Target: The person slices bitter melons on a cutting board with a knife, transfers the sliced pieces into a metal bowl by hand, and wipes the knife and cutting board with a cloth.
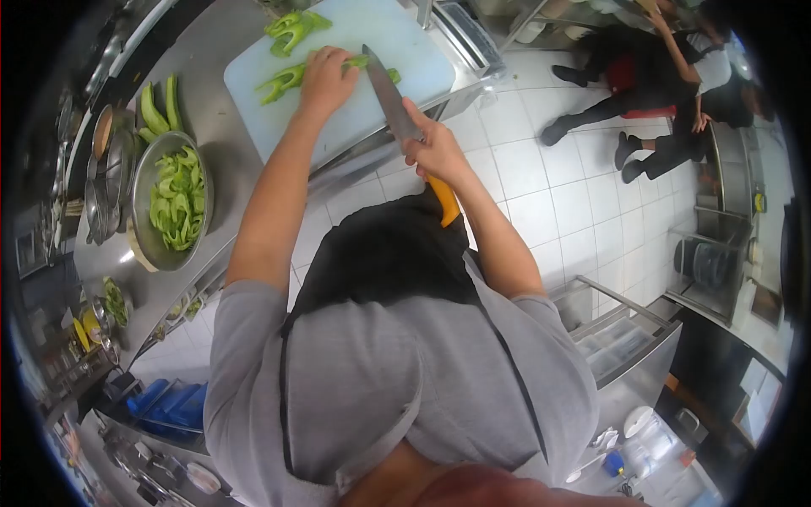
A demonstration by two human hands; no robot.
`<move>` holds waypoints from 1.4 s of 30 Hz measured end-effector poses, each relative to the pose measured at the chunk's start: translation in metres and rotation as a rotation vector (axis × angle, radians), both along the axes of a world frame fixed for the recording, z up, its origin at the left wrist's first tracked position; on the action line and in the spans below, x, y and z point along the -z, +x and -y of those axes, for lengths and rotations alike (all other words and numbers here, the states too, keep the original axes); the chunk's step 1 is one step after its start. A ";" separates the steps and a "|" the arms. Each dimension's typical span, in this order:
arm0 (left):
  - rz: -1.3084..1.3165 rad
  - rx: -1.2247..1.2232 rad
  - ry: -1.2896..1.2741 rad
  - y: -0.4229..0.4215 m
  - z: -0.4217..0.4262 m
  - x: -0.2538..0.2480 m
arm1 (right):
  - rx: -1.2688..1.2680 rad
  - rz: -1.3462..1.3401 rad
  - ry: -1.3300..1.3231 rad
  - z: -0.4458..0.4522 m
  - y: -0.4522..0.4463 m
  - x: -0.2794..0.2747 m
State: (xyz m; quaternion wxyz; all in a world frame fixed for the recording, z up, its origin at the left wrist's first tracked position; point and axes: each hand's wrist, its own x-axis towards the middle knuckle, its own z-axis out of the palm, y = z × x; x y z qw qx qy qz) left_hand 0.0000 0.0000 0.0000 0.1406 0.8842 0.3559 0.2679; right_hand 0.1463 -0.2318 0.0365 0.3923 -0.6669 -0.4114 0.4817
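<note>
On the white cutting board, my left hand presses with curled fingers on a green vegetable piece. My right hand is wrapped round the yellow handle of a large knife. The blade lies across the right end of the vegetable, just right of my left fingers, and a small green bit shows beyond it. Further up the board lie more green pieces. A metal bowl of cut green slices stands left of the board, with whole green vegetables behind it.
The steel counter runs under the board and bowl. Metal pans stand at the left. Two people are at the upper right, beyond the tiled floor. A steel unit with an open drawer is at the lower right.
</note>
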 end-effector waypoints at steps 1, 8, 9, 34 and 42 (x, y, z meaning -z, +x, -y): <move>-0.006 -0.075 0.085 0.002 -0.004 0.001 | -0.009 -0.002 0.022 -0.004 0.005 0.002; 0.128 0.038 0.125 0.006 0.019 0.006 | 0.105 0.006 0.195 -0.035 0.034 -0.011; 0.129 0.073 0.066 0.014 0.031 0.005 | 0.104 0.032 0.180 -0.038 0.041 -0.014; 0.323 -0.071 -0.402 0.048 0.032 -0.030 | -0.172 0.374 0.231 -0.130 0.106 0.002; 0.111 -0.162 -0.252 0.053 0.021 -0.019 | -0.265 0.438 0.206 -0.142 0.107 -0.009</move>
